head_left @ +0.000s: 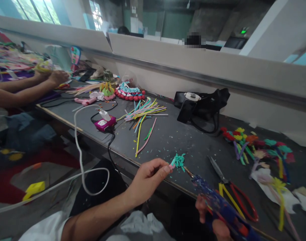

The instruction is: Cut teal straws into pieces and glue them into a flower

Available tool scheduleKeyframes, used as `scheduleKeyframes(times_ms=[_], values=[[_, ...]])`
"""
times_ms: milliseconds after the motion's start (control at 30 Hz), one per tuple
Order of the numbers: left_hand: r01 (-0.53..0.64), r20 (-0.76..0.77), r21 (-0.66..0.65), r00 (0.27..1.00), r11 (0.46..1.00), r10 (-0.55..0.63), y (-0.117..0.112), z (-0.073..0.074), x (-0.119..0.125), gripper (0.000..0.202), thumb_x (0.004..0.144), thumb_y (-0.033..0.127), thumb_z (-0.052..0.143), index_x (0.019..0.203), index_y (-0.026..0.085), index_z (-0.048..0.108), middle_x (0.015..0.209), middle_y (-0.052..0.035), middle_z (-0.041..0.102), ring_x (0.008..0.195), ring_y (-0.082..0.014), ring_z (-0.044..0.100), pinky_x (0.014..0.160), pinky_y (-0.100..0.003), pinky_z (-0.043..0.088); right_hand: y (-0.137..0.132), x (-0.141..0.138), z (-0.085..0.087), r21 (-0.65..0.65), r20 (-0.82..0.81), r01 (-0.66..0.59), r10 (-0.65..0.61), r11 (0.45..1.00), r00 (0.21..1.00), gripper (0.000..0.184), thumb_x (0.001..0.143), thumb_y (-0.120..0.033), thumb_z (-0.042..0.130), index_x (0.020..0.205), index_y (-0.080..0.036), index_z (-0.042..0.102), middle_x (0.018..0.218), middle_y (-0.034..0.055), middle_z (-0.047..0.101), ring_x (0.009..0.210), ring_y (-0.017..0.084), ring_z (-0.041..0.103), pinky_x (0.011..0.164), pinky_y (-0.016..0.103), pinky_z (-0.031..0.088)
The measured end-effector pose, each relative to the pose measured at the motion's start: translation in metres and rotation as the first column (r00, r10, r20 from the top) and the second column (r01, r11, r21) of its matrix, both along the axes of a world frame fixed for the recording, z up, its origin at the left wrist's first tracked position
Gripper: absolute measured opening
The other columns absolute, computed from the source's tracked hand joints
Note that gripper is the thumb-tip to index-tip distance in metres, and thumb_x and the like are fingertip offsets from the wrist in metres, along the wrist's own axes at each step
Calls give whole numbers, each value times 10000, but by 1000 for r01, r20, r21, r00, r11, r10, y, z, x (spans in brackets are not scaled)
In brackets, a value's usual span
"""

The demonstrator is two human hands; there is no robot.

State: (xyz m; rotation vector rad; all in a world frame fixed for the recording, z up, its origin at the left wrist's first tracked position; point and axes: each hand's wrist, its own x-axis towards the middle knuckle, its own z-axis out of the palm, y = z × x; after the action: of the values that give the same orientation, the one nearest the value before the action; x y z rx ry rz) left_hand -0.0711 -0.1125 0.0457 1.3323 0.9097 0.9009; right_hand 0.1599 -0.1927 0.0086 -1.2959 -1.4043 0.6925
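Note:
My left hand (148, 178) pinches a small teal foam flower (178, 161) on a pink stem, just above the front edge of the dark table (173, 134). My right hand (213, 217) grips a blue, paint-flecked hot glue gun (219, 204), low at the right. The gun's nozzle points up-left and its tip nearly touches the base of the flower.
Red-and-yellow-handled scissors (232, 194) lie right of the gun. Coloured foam strips (142, 115), finished foam flowers (258, 147), a black bag (203, 107), a pink power strip (105, 123) with a white cable sit on the table. Another person's arms (29, 88) work at far left.

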Motion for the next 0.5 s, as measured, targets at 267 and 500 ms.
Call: scheduleKeyframes(times_ms=[267,500], values=[[4,-35,25,999,1000,-3,-2,1,-1,332,869,453,566,861,138,673,712,4,557,674,-104,434,609,-214,336,-12,-17,-3,41,18,20,-21,999,1000,502,688,-729,610,660,-230,654,570,32,634,463,174,581,456,292,498],[23,-44,56,999,998,-21,-2,-2,-2,316,877,441,558,892,151,684,786,-24,629,739,-131,514,668,-226,390,-19,-30,8,127,143,99,-117,987,983,503,702,-723,602,691,-224,663,575,14,634,489,168,598,483,270,489]])
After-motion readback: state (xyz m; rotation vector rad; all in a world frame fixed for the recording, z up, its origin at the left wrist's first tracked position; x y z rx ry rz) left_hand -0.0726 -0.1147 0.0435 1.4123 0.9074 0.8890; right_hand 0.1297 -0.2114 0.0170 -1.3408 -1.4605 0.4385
